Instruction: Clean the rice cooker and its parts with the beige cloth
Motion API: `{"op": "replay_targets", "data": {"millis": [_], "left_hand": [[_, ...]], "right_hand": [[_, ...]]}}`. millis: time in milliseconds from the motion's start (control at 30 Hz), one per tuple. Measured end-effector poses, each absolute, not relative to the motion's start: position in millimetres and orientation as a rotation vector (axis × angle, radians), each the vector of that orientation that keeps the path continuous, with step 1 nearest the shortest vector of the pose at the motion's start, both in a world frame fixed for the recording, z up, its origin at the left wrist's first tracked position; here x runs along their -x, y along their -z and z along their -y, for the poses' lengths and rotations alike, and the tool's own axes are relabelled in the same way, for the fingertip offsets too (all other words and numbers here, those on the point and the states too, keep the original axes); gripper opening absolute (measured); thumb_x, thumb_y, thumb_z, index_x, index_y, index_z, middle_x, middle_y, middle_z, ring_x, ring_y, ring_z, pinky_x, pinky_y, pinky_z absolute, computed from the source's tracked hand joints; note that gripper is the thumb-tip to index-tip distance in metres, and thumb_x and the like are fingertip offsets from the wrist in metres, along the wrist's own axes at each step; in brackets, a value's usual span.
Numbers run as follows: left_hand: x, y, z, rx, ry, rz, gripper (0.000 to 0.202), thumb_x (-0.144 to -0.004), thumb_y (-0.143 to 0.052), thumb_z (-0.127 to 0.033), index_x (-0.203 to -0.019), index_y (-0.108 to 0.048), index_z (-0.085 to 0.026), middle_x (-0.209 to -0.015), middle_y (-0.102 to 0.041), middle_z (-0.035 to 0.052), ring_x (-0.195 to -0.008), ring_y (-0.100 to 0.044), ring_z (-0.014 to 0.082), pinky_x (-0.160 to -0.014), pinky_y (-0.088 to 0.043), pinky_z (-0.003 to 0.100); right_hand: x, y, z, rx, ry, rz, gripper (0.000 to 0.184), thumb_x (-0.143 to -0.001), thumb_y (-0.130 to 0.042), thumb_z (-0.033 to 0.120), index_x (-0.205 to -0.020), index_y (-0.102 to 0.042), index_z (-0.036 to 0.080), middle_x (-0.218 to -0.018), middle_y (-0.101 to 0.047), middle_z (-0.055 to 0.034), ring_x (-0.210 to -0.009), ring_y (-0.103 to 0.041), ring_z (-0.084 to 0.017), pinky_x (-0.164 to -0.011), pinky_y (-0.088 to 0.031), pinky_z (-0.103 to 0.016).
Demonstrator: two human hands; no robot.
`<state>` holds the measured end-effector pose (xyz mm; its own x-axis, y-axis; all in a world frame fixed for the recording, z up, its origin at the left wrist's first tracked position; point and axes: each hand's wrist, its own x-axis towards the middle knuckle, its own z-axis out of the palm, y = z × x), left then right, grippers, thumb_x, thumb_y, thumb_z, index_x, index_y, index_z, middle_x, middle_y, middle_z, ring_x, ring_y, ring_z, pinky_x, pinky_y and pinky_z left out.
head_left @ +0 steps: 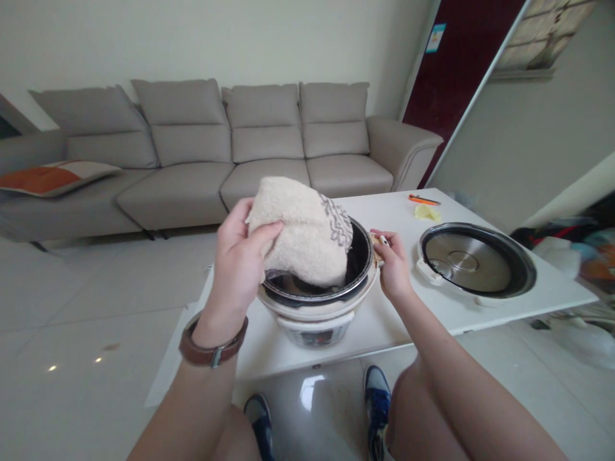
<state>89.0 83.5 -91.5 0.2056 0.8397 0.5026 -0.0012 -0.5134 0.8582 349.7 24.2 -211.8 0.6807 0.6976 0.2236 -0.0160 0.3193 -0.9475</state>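
My left hand (245,250) is closed round a cream towel (300,234) with a dark pattern at one end. The towel hangs bunched over the open top of a white electric pressure cooker (317,330), its lower part inside the dark inner pot (361,246). At the cooker's right side, my right hand (394,262) pinches a small brown and white part by the rim; its exact shape is mostly hidden by the fingers. The cooker stands upright on a white table, control panel facing me. Its detached round lid (466,262) lies inside-up on the right.
The white table (379,326) bears an orange-handled tool (423,200) and a yellowish scrap (427,212) at the back right. Behind it stands a grey sofa (264,125) with an orange and white cushion (52,176). Mixed items crowd the far right edge.
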Motion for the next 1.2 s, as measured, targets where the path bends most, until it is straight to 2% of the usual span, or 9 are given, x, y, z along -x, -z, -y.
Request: {"op": "replay_targets", "data": {"millis": [67,133,267,333,500,767,1000,1133,1200], "left_hand": [[-80.4,86.8,-86.1,-1.805,-1.518,-0.820,0.028,-0.087,-0.066,-0.033,-0.114,-0.064,-0.026,-0.105,-0.073,0.0016,-0.102,-0.069,0.0249,-0.082,-0.055,0.034],[-73.1,81.2,-85.8,-1.998,-1.461,-0.881,0.030,-0.087,-0.066,-0.031,-0.116,-0.066,-0.026,-0.105,-0.073,0.0006,-0.103,-0.068,0.0250,-0.086,-0.054,0.035],[-70.7,74.6,-80.9,-2.482,-0.757,-0.918,0.040,-0.085,-0.060,-0.024,-0.124,-0.070,-0.028,-0.114,-0.076,0.0021,-0.103,-0.070,0.0257,-0.093,-0.051,0.036],[-75.7,75.1,-77.9,-2.584,-0.416,-0.868,0.043,-0.085,-0.057,-0.021,-0.124,-0.071,-0.030,-0.112,-0.078,0.0026,-0.100,-0.071,0.0259,-0.091,-0.050,0.036],[-90.7,80.5,-70.2,-2.639,-0.108,-0.786,0.038,-0.082,-0.052,-0.015,-0.109,-0.074,-0.031,-0.096,-0.079,0.0018,-0.090,-0.073,0.0259,-0.081,-0.047,0.034],[-97.9,82.6,-66.6,-2.360,-0.335,-0.701,0.033,-0.082,-0.056,-0.016,-0.106,-0.073,-0.029,-0.104,-0.078,-0.0001,-0.097,-0.070,0.0255,-0.081,-0.049,0.034],[-83.3,78.1,-93.0,-1.925,-0.971,-0.759,0.029,-0.086,-0.064,-0.026,-0.113,-0.071,-0.020,-0.102,-0.074,0.0038,-0.093,-0.069,0.0245,-0.078,-0.055,0.033],[-71.9,70.8,-97.1,-2.004,-1.162,-0.819,0.032,-0.087,-0.064,-0.025,-0.119,-0.070,-0.022,-0.102,-0.074,0.0033,-0.094,-0.069,0.0253,-0.078,-0.055,0.033],[-68.7,65.6,-94.4,-2.180,-1.093,-0.868,0.033,-0.089,-0.061,-0.023,-0.120,-0.070,-0.025,-0.102,-0.074,0.0017,-0.095,-0.070,0.0249,-0.080,-0.053,0.032]], "right_hand": [[-349.6,211.7,-24.3,1.168,-0.527,0.694,0.022,-0.074,-0.070,0.030,-0.095,-0.064,0.028,-0.124,-0.070,-0.0012,-0.114,-0.062,-0.025,-0.101,-0.047,-0.042],[-349.7,212.2,-24.6,1.168,-0.527,0.693,0.023,-0.074,-0.070,0.030,-0.096,-0.065,0.028,-0.124,-0.070,-0.0010,-0.113,-0.062,-0.024,-0.101,-0.047,-0.041],[-351.3,214.8,-25.3,1.169,-0.510,0.717,0.021,-0.076,-0.069,0.031,-0.096,-0.065,0.028,-0.124,-0.070,-0.0011,-0.115,-0.062,-0.024,-0.101,-0.047,-0.041],[-352.3,216.3,-25.5,1.174,-0.495,0.735,0.020,-0.077,-0.070,0.033,-0.095,-0.064,0.028,-0.123,-0.071,-0.0013,-0.116,-0.062,-0.025,-0.099,-0.049,-0.041],[-353.7,217.9,-25.3,1.177,-0.469,0.772,0.022,-0.079,-0.071,0.038,-0.097,-0.063,0.028,-0.122,-0.071,-0.0025,-0.115,-0.063,-0.026,-0.096,-0.051,-0.042],[-349.9,215.2,-24.1,1.155,-0.500,0.701,0.019,-0.078,-0.070,0.029,-0.096,-0.065,0.029,-0.124,-0.070,-0.0013,-0.118,-0.063,-0.025,-0.101,-0.047,-0.042],[-347.6,211.5,-21.9,1.165,-0.522,0.675,0.019,-0.077,-0.071,0.027,-0.094,-0.064,0.028,-0.127,-0.070,-0.0023,-0.118,-0.064,-0.027,-0.102,-0.047,-0.045],[-349.0,210.5,-19.3,1.166,-0.548,0.685,0.020,-0.078,-0.072,0.027,-0.096,-0.065,0.029,-0.130,-0.069,-0.0022,-0.122,-0.063,-0.028,-0.107,-0.044,-0.047],[-350.0,210.3,-17.6,1.180,-0.548,0.712,0.020,-0.079,-0.071,0.027,-0.099,-0.066,0.029,-0.131,-0.069,-0.0026,-0.126,-0.061,-0.029,-0.109,-0.043,-0.048]]}}
